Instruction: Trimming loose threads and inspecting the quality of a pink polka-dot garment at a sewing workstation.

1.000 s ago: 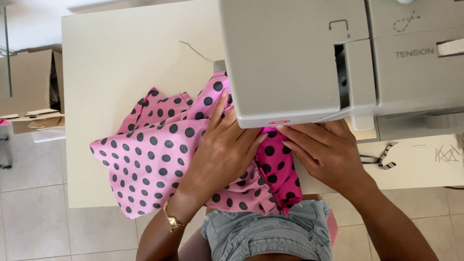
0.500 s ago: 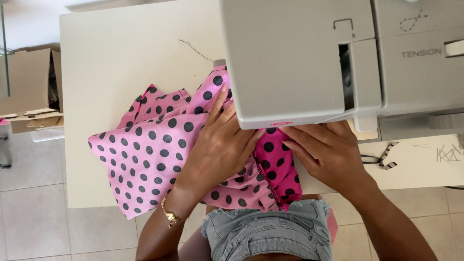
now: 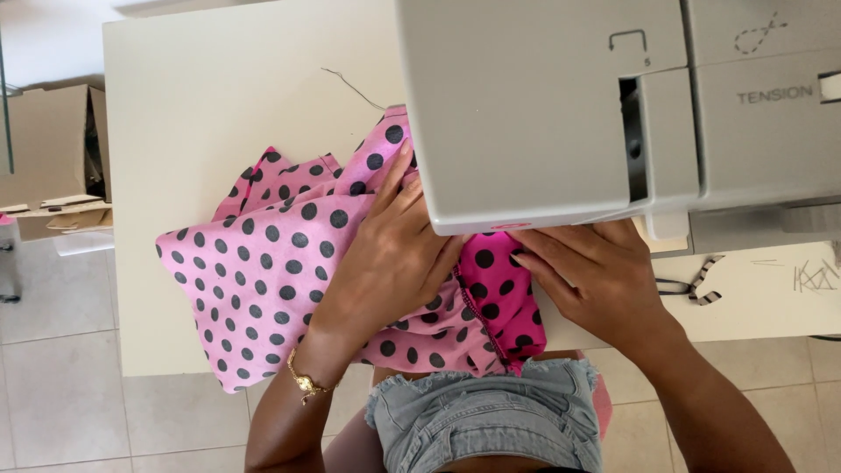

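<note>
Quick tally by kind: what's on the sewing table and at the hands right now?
Sewing machine: 1
Pink polka-dot fabric: 1
Hands on the fabric: 2, left hand and right hand
Gold wristwatch: 1
Loose thread: 1
Total: 6

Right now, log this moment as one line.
left hand flat on polka-dot fabric | right hand on fabric edge | sewing machine above

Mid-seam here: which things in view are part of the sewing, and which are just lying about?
In use:
left hand, flat on the fabric
right hand, beside the needle area
pink dotted fabric
sewing machine
table

Lying about:
cardboard box on the floor
striped strap on the table
loose thread
</note>
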